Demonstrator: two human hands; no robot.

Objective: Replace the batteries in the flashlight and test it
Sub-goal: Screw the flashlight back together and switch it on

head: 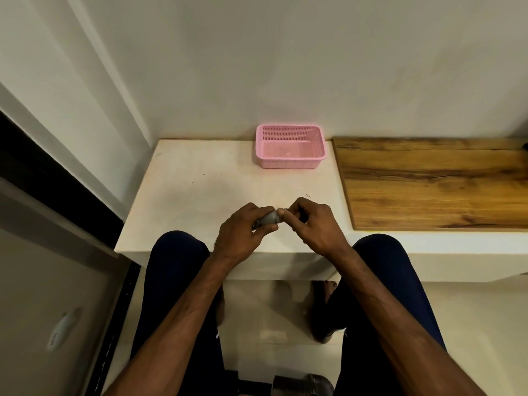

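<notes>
while only the head view is given, it shows the step well enough. the person sits at a pale desk (200, 181), and both hands meet just above its near edge. the left hand (243, 230) has its grip closed around the grey flashlight (270, 219), with the fingers curled over the body, which lies about level and points to the right. the right hand (313, 224) has its grip closed in a pinch on a small dark part (283, 210) at the right end of the flashlight. i cannot tell if this is a cap or a battery, because the fingers hide too much of it. i judge that the step in hand is opening or closing this end, so the task is not finished, and no light is seen. the next move calls for a steady left hold and a careful twist or pull by the right fingers, in line with the body. a pink basket (290, 162) stands at the far side of the desk, well apart from the hands, beside a wooden board (428, 181).
</notes>
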